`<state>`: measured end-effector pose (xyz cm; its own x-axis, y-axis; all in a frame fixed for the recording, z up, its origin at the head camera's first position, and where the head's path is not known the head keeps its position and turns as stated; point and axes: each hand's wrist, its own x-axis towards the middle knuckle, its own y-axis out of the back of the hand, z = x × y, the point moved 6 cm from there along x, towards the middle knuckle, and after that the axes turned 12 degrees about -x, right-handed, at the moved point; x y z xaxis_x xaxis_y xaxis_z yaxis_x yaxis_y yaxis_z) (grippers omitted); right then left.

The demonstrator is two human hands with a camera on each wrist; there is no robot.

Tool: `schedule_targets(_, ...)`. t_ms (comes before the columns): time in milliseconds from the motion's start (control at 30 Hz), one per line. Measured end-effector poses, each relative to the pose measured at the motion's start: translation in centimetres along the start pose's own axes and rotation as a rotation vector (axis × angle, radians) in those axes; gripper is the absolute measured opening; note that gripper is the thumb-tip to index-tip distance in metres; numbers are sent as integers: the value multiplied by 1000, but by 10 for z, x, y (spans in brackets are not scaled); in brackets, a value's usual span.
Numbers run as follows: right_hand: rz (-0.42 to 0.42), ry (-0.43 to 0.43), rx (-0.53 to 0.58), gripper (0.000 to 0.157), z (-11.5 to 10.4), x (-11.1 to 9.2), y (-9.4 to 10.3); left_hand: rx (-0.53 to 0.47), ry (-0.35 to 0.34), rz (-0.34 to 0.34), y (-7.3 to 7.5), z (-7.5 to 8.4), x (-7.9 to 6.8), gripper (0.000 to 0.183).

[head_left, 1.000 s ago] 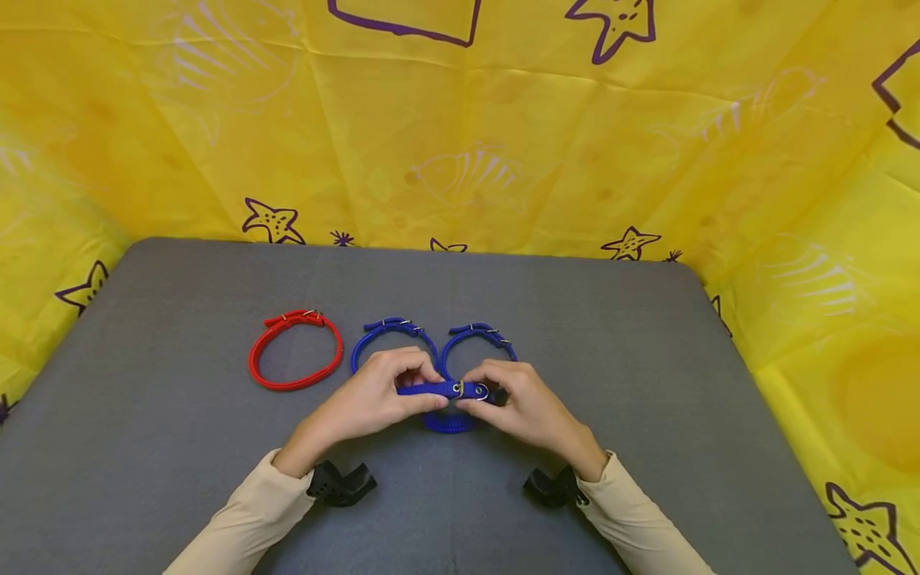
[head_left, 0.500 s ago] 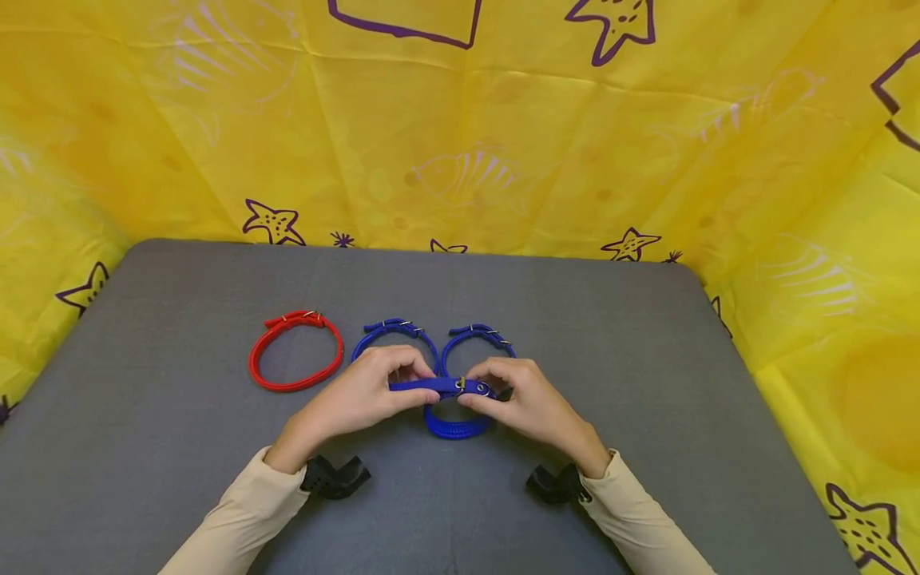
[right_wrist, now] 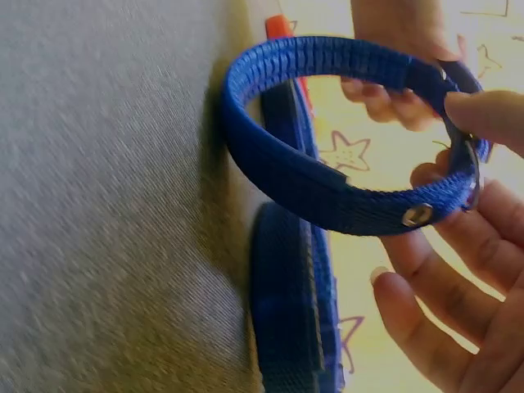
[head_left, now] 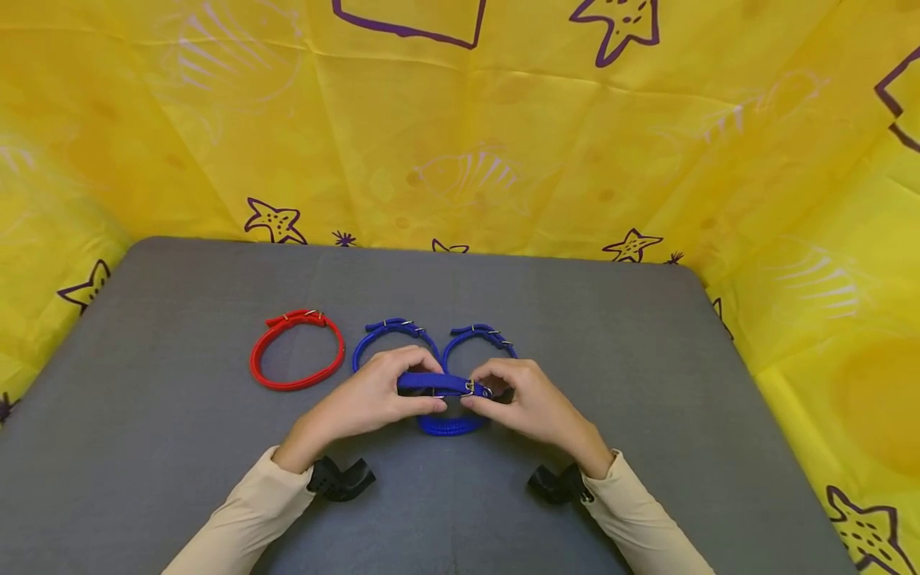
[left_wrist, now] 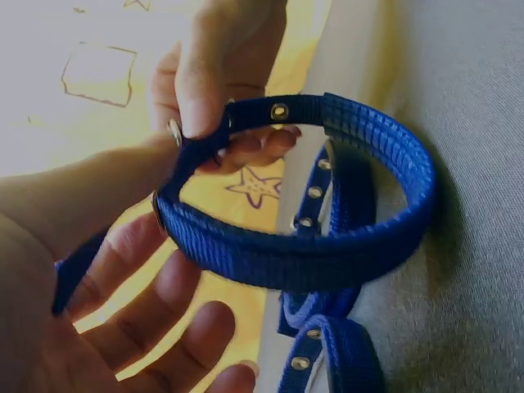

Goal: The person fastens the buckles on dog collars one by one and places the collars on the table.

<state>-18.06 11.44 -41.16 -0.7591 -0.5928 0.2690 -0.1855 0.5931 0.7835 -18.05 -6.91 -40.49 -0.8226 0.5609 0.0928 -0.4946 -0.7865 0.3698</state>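
Observation:
A blue dog collar [head_left: 449, 427], buckled into a loop with metal eyelets, is held up over the table between both hands. On its left side my left hand [head_left: 381, 391] pinches the strap between thumb and fingers; the loose strap end [left_wrist: 78, 270] pokes out there in the left wrist view. Beside the metal buckle [head_left: 470, 387] my right hand [head_left: 528, 399] grips the strap, thumb [right_wrist: 491, 115] pressed on it in the right wrist view. Behind the hands lie two more blue collars, a left one [head_left: 394, 324] and a right one [head_left: 480, 331], both partly hidden.
A red collar [head_left: 297, 386] lies to the left of the blue ones on the grey table [head_left: 611, 335]. Yellow cloth [head_left: 460, 120] with starfish and fish drawings hangs behind and at the sides. Each wrist carries a black camera mount, such as the left one [head_left: 341, 479].
The left hand shifts slightly left, then back right. The held collar's buckle moves a little to the right, and the strap near the left hand now shows broader and more tilted.

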Motion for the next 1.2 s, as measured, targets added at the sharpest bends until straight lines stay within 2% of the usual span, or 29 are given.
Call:
schedule_targets(167, -19, -19, 1, 14, 3, -1, 4, -20, 63, -11, 0, -10, 2, 20)
schedule_targets(267, 14, 13, 15, 18, 3, -1, 6, -54, 67, -23, -3, -12, 3, 19)
schedule_targets(467, 128, 130, 35, 21, -4, -2, 10, -77, 35, -47, -11, -8, 3, 18)
schedule_targets(700, 200, 251, 41, 25, -15, -2, 14, -63, 11, -44, -17, -7, 3, 21)
schedule_targets(1100, 235, 291, 18, 24, -18, -3, 15, -81, -104, 19, -20, -1, 5, 16)
schedule_targets(1200, 240, 286, 25, 23, -17, -4, 15, -82, -122, 16, -22, 0, 5, 7)
